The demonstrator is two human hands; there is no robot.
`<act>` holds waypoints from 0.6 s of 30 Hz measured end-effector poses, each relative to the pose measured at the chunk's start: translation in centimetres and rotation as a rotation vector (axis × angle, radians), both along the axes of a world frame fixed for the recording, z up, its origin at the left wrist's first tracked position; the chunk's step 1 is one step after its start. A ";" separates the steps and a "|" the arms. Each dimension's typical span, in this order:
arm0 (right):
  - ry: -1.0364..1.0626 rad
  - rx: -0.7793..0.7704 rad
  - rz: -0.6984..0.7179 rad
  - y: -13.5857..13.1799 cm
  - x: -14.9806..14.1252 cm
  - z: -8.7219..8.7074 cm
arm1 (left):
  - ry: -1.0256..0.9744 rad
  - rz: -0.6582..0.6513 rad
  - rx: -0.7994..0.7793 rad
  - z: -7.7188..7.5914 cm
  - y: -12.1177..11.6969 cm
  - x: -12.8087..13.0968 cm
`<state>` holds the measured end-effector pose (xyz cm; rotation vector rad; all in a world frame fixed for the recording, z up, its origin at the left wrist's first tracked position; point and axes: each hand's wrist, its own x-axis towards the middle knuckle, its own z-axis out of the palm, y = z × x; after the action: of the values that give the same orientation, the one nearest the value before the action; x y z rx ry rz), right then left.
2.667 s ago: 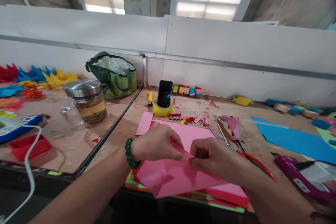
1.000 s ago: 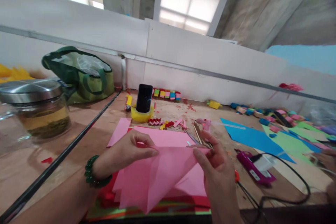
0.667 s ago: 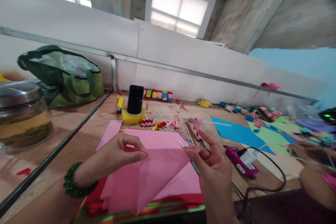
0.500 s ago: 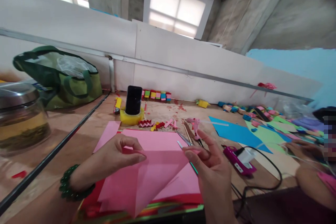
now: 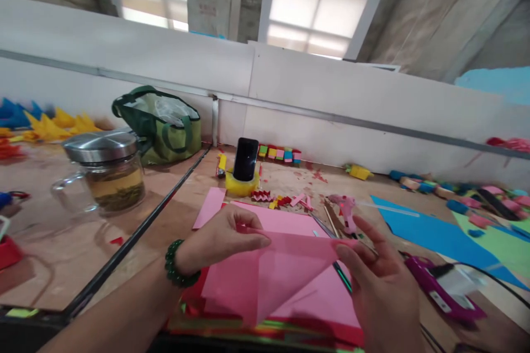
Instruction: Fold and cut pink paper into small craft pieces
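Between both hands hangs a sheet of pink paper (image 5: 285,270), its top edge pinched at either end and a crease running down it. My left hand (image 5: 226,237), with a green bead bracelet (image 5: 178,265) on the wrist, is closed on the paper's left part. At the right end, my right hand (image 5: 372,270) pinches the edge between thumb and finger, other fingers raised. Below lies a stack of pink and red sheets (image 5: 331,309). Scissors (image 5: 321,223) lie partly hidden behind the paper, and a pink glue gun (image 5: 348,212) is just beyond my right hand.
A phone (image 5: 245,160) leans in a yellow tape roll (image 5: 240,185). To the left stand a glass tea mug (image 5: 118,182) and a green bag (image 5: 174,138). A purple power strip (image 5: 441,292) with a cable and blue paper (image 5: 439,231) lie at right.
The view has turned left, bringing the whole mug and yellow and blue folded pieces into sight; the other person's hand at right has left view. Both hands still hold the pink paper.
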<state>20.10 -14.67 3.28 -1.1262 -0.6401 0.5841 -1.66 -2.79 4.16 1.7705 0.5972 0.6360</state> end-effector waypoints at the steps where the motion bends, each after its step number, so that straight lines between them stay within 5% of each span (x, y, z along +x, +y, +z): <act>1: 0.004 0.002 -0.007 0.0 -0.1 0.1 | -0.006 -0.006 -0.008 0.1 0.0 -0.1; 9: -0.037 0.026 0.009 -0.7 -1.0 0.5 | 0.020 -0.016 0.030 1.5 -0.7 -0.8; 18: -0.040 0.051 0.046 -1.5 -2.3 1.5 | 0.080 -0.046 0.067 1.4 -0.9 -1.4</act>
<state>17.77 -16.20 4.75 -1.0800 -0.7139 0.5826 -3.04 -3.67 5.56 1.8743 0.5941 0.5617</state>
